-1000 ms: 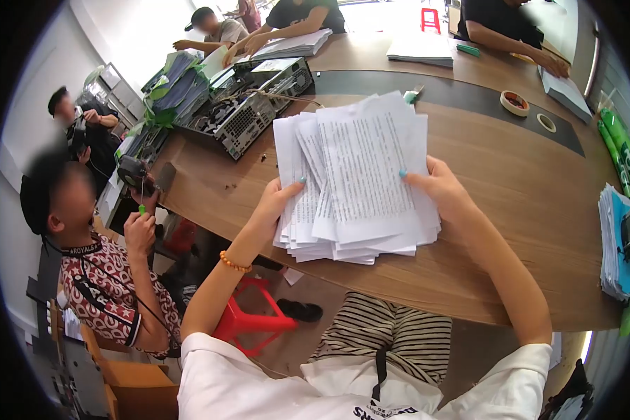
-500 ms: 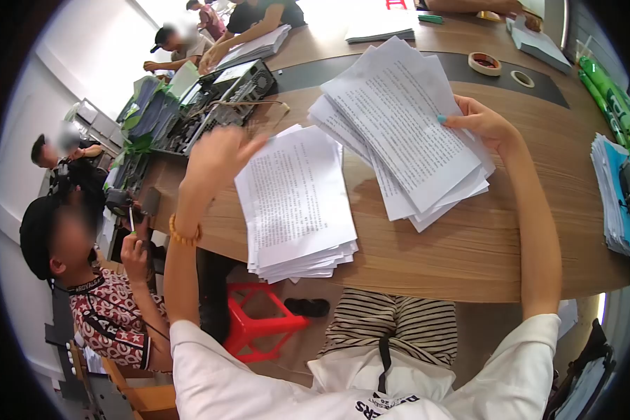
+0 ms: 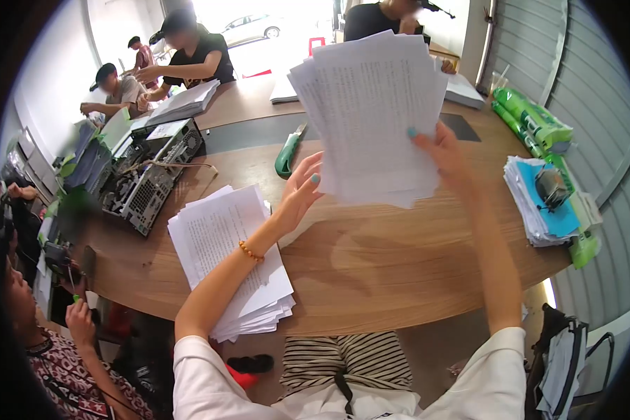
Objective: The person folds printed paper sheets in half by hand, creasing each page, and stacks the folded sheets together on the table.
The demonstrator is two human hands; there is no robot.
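Observation:
A sheaf of printed sheets [image 3: 371,119] is raised upright above the wooden table, its edges fanned unevenly. My right hand [image 3: 444,157] grips its lower right side, thumb in front and the other fingers hidden behind. Beside the lower left edge of the sheaf is my left hand [image 3: 301,189], fingers stretched out and thumb apart; whether it touches the paper is hard to tell. A second stack of printed paper [image 3: 224,238] lies loosely squared on the table under my left forearm.
A green-handled cutter [image 3: 288,150] lies behind my left hand. An opened computer case [image 3: 154,175] stands at left. To the right are papers with a blue sheet [image 3: 539,203] and green packages [image 3: 535,119]. Co-workers sit at left and across the table [image 3: 392,262].
The sheaf in my right hand has gone from low over the table to upright. My left hand has moved from above the other stack to the sheaf's edge. The view has shifted.

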